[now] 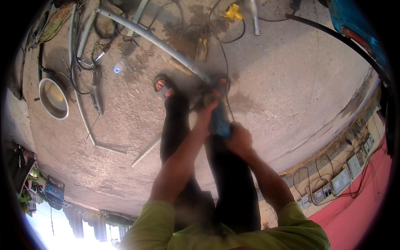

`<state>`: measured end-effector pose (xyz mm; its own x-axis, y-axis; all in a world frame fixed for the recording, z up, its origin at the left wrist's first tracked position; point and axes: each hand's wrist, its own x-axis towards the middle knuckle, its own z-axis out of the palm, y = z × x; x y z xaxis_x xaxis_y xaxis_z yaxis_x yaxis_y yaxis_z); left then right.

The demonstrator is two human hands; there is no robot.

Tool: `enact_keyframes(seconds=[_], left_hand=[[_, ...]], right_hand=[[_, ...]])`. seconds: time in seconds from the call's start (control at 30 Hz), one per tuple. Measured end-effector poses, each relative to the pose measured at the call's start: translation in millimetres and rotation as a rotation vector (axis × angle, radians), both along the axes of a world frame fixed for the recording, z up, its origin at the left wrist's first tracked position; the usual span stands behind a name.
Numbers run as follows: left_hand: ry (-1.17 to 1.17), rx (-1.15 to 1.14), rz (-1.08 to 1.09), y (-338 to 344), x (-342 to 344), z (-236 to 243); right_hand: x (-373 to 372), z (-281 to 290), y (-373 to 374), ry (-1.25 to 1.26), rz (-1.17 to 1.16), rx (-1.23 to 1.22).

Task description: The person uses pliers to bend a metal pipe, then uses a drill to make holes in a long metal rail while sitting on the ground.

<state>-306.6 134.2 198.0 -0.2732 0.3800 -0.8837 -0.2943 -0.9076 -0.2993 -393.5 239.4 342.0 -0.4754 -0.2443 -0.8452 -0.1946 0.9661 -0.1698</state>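
Observation:
A blue corded power tool, by its shape an angle grinder (220, 124), is held low between my legs, over the feet. My left hand (207, 111) is closed at its front end, though blur and the hand hide the tool's head. Around the rear of the blue body my right hand (240, 139) is wrapped, close to the cable. A long grey metal pipe (156, 41) slants from the upper left, its near end reaching the front of the tool beside my feet. Whether tool and pipe touch, I cannot tell.
Yellow-handled pliers (201, 50) and a yellow cable connector (233, 12) lie ahead on the concrete. To the left are a round metal basin (53, 98), a bent pipe (83, 114) and tangled cables. Electrical boxes (341, 181) with loose wires line the right wall.

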Motion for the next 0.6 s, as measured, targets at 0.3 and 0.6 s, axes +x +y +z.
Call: enact_keyframes(seconds=[0.3, 0.6], left_hand=[[0.006, 0.001, 0.003, -5.0, -3.9, 5.2], [0.014, 0.017, 0.007, -9.0, -6.9, 4.8]], right_hand=[[-4.0, 0.6, -3.1, -0.027, -0.028, 0.004], [-3.3, -1.7, -3.1, -0.040, -0.013, 0.037]])
